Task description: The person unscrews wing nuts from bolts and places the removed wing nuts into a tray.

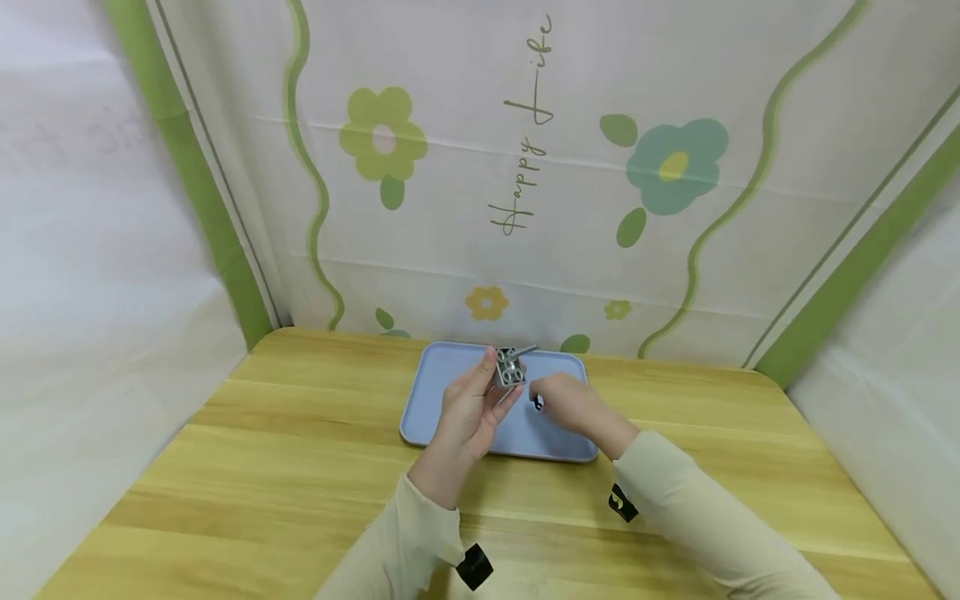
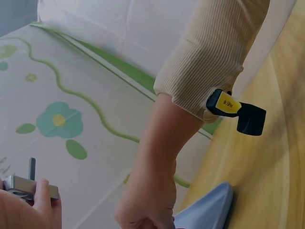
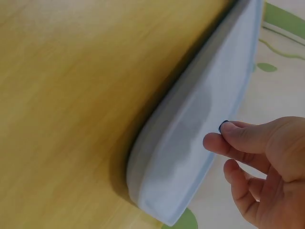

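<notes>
In the head view my left hand holds a square grey metal block over the tray, its holed face turned up. A thin metal rod sticks out of that face. The left wrist view shows the block edge-on between fingers and thumb, with the rod upright. To the right of the block, my right hand pinches a small black ring between thumb and forefinger. Only a dark curved edge of the ring shows at the thumb tip in the right wrist view.
A light blue tray with a raised rim lies under both hands on the wooden table, near its back edge. A white curtain printed with flowers hangs behind, and pale sheets stand at both sides. Black wrist mounts jut from the sleeves.
</notes>
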Demonstrator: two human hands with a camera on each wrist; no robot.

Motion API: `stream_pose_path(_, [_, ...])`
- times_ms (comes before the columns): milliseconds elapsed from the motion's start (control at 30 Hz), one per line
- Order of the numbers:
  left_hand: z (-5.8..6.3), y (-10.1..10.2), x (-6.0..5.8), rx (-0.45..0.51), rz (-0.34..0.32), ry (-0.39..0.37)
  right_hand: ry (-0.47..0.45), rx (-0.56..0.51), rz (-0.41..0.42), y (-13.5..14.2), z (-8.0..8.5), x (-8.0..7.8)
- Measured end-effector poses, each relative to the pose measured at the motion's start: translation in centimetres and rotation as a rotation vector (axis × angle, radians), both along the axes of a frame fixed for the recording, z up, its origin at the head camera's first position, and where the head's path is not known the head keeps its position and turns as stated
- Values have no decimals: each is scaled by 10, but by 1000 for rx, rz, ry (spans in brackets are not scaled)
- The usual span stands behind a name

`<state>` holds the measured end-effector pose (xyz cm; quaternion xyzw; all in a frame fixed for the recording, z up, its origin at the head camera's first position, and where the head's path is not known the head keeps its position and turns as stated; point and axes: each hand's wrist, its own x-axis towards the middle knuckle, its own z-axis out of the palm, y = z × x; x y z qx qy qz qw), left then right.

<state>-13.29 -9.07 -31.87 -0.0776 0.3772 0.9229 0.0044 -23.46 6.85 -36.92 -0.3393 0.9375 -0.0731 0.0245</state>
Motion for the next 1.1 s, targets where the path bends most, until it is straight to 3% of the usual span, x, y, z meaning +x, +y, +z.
stream_pose_path(567, [-19,-3,-3,-21,-49,-87,-65,44,25,-1,-10,-9])
stream_pose_path(667, [-22,-2,-3,-26,-57,-99,-92,-52,28,7,-2,-11])
stream_pose_path(767, [-24,-2,-4,-25,-76,-112,-175,-215,40,19,9,-12])
stream_pose_path(967, [-28,-2,-7,-17,-128,-171,-478,-572,-2,35,23,1])
stream_pose_path(1100, [-33,-2,-7,-16,-142,-203,-652,-709,-52,38,24,12])
